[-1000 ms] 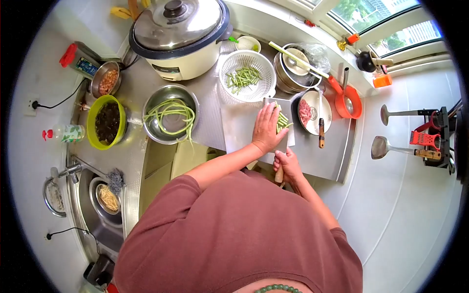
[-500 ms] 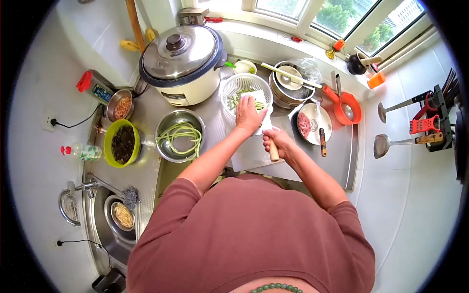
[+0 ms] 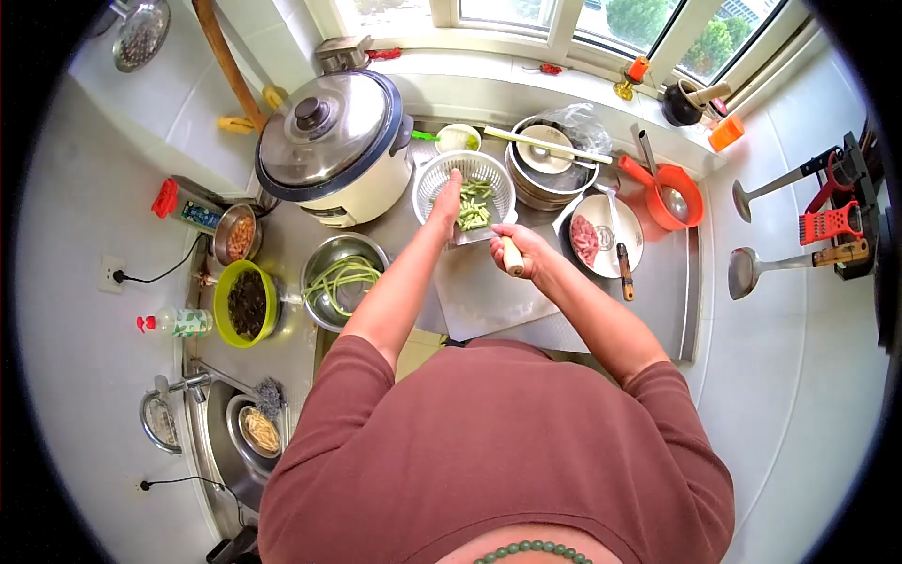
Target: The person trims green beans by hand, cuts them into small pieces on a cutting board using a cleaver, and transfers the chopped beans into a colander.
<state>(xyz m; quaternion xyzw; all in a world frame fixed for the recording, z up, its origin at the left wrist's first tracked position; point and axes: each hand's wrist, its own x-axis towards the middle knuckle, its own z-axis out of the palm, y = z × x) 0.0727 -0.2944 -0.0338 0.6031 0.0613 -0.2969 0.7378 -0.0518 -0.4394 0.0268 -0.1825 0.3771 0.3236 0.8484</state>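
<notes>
One white perforated plastic basket contains cut green beans; some lie on the steel cleaver. Right hand: gripping wooden handle. Left hand: open, beside blade. Steel bowl: long beans. White board: on steel countertop, near window.
</notes>
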